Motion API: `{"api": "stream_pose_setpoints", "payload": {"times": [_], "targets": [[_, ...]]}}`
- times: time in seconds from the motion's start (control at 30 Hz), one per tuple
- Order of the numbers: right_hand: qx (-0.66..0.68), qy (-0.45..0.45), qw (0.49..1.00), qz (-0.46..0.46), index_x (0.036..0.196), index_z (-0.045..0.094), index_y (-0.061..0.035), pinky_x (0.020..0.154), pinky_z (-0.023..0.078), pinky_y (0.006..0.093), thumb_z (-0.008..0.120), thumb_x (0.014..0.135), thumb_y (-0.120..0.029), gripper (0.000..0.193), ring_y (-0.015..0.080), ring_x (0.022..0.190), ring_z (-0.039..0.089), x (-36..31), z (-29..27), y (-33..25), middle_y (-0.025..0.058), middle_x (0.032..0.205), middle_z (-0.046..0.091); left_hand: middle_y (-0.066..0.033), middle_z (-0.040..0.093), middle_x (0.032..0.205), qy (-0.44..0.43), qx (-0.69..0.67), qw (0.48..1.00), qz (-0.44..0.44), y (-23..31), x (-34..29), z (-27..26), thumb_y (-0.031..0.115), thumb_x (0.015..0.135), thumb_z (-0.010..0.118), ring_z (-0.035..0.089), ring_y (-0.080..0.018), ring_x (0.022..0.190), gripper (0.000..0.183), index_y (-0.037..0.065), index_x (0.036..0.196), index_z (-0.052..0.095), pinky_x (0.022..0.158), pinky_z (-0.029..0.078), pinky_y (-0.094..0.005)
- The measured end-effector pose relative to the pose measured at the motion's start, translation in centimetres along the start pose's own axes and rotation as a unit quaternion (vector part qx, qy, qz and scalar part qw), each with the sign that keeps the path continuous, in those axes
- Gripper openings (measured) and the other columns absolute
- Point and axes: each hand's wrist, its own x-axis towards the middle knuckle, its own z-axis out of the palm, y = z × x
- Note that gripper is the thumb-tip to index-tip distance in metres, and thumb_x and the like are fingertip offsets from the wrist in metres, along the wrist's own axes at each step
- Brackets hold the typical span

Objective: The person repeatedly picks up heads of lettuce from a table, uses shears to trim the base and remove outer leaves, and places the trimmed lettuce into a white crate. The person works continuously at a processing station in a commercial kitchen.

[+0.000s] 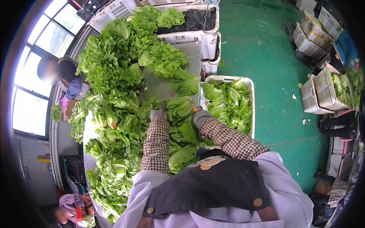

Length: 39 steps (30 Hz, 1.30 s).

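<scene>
My left hand (159, 111), in a grey glove, is closed at the leafy side of a green lettuce head (178, 108) above the metal table (157, 85). The cut end of that head points right, toward my right hand (201, 116). The right hand, also gloved in grey, is closed around a small tool with an orange part (195, 109); its full shape is hidden. A big heap of loose-leaf lettuce (118, 76) covers the left side of the table, and more heads lie under and beside my forearms.
Right of the table stands a white crate (252, 106) of lettuce leaves. White crates (190, 38), one lined with black plastic, stand stacked at the far end. Other people (74, 89) are at the left and right edges. More crates (317, 91) stand on the green floor (266, 57).
</scene>
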Motion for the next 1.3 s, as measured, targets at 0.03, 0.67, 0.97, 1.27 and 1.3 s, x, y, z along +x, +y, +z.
{"api": "stream_pose_setpoints", "payload": {"times": [0.03, 0.67, 0.97, 1.27, 1.3], "targets": [[-0.005, -0.004, 1.000, -0.014, 0.121, 0.040, -0.0017, 0.073, 0.049, 0.0426, 0.043, 0.090, -0.026, 0.040, 0.0315, 0.092, 0.060, 0.3, 0.1, 0.1, 0.0225, 0.099, 0.059, -0.0196, 0.049, 0.123, 0.007, -0.019, 1.000, -0.002, -0.2, 0.4, 0.3, 0.052, 0.081, 0.053, 0.054, -0.0279, 0.105, 0.074, 0.000, 0.131, 0.034, 0.083, 0.049, -0.0383], [0.071, -0.084, 0.988, -0.105, 0.108, 0.052, 0.0019, 0.073, 0.046, 0.0366, 0.050, 0.080, -0.038, 0.049, 0.0293, 0.083, 0.058, 3.0, -1.6, 5.7, 0.0211, 0.091, 0.059, -0.0196, 0.036, 0.135, -0.211, -0.791, 0.553, -0.156, 0.5, -1.6, 0.6, 0.031, 0.092, 0.045, 0.047, -0.0237, 0.116, 0.061, 0.006, 0.139, 0.016, 0.067, 0.046, -0.0262], [0.177, 0.274, 0.878, -0.351, 0.128, 0.042, -0.0118, 0.089, 0.045, 0.0321, 0.076, 0.067, -0.020, 0.071, 0.0248, 0.103, 0.053, -4.7, -9.6, 4.7, 0.0139, 0.111, 0.057, -0.0164, 0.038, 0.135, -0.268, -0.117, 0.944, 0.150, 6.3, -5.2, -2.7, 0.056, 0.081, 0.051, 0.043, -0.0298, 0.118, 0.077, 0.000, 0.131, 0.037, 0.101, 0.034, -0.0365], [0.742, 0.118, 0.615, -0.239, 0.115, 0.051, -0.0119, 0.040, 0.042, 0.0209, 0.074, 0.068, -0.008, 0.052, 0.0107, 0.056, 0.054, -9.0, -12.1, 9.7, 0.0024, 0.083, 0.060, -0.0172, 0.047, 0.125, -0.282, -0.487, 0.782, 0.269, 12.2, -20.7, -7.6, 0.061, 0.077, 0.052, 0.045, -0.0239, 0.116, 0.084, 0.004, 0.135, 0.029, 0.097, 0.037, -0.0366], [0.746, 0.151, 0.600, -0.244, 0.112, 0.052, -0.0127, 0.039, 0.040, 0.0213, 0.074, 0.070, -0.014, 0.048, 0.0097, 0.054, 0.051, -10.4, -12.6, 9.3, 0.0017, 0.080, 0.059, -0.0174, 0.046, 0.126, -0.235, -0.494, 0.791, 0.274, 11.8, -20.3, -6.6, 0.061, 0.079, 0.050, 0.043, -0.0242, 0.117, 0.083, 0.004, 0.135, 0.029, 0.097, 0.037, -0.0383]]}}
